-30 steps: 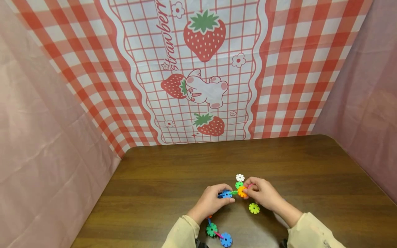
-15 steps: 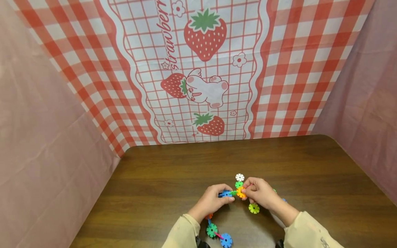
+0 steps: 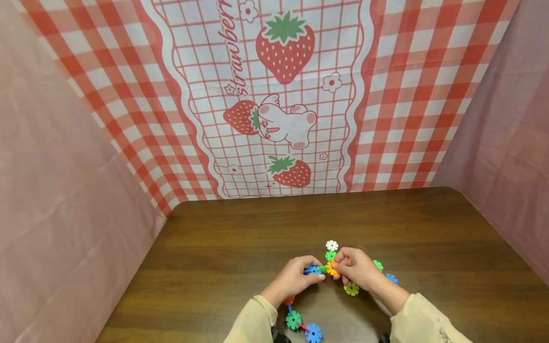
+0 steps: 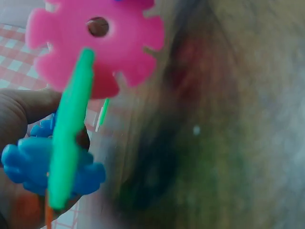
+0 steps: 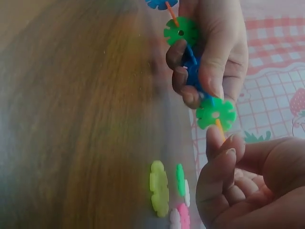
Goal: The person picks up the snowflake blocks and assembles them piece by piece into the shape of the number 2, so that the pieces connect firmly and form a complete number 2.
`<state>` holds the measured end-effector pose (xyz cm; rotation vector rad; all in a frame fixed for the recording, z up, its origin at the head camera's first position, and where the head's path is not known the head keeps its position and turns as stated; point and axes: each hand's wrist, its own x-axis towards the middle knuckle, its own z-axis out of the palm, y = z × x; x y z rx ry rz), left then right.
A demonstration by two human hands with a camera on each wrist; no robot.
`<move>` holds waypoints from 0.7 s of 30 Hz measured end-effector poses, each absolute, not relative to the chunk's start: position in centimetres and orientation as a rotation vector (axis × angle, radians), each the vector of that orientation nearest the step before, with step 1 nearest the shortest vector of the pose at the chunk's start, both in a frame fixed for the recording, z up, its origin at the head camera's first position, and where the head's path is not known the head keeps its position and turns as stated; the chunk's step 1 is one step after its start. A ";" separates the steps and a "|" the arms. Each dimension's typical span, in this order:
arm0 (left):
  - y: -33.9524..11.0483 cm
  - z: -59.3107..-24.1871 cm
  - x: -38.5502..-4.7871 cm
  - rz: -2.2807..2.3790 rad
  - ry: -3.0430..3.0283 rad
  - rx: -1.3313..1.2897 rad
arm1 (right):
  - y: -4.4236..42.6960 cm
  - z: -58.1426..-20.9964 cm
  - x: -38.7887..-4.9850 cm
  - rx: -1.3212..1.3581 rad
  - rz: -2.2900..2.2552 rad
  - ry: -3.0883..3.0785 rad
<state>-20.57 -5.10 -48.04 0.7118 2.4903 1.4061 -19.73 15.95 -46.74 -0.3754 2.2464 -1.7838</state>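
Observation:
The left hand (image 3: 293, 276) grips a blue notched disc (image 3: 314, 270) near the middle of the work. A green disc (image 5: 216, 115) joins that blue part to an orange disc (image 3: 331, 268), which the right hand (image 3: 360, 271) pinches between thumb and fingers. In the right wrist view the orange disc (image 5: 220, 130) stands edge-on in a slot of the green one. More linked discs trail from the left hand: an orange-red one (image 3: 289, 300), a dark green one (image 3: 293, 320) and a blue one (image 3: 313, 333). A pink disc (image 4: 97, 43) shows close up in the left wrist view.
Beyond the hands lie a white disc (image 3: 332, 245) and a green disc (image 3: 330, 256) on the brown table (image 3: 240, 228). A yellow-green disc (image 3: 351, 289) lies below the right hand. Another green disc (image 3: 378, 265) and a blue one (image 3: 391, 279) are beside the right forearm.
The right hand has shifted slightly left with the orange disc, nearer the left hand. Green and blue discs beside the right forearm have come into fuller view. The left hand has barely moved.

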 end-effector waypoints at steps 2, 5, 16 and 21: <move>-5.1 -47.9 -20.6 1.387 2.509 0.700 | 15.9 -46.7 -19.8 -0.406 -1.747 2.294; -5.2 -47.7 -20.6 1.341 2.559 0.703 | 16.0 -46.5 -20.3 -0.454 -1.606 2.480; -5.6 -47.3 -20.8 1.208 2.657 0.740 | 16.1 -45.9 -23.0 -0.621 -0.840 2.994; -5.5 -47.6 -20.8 1.193 2.662 0.738 | 15.8 -46.3 -23.4 -0.648 -0.667 3.000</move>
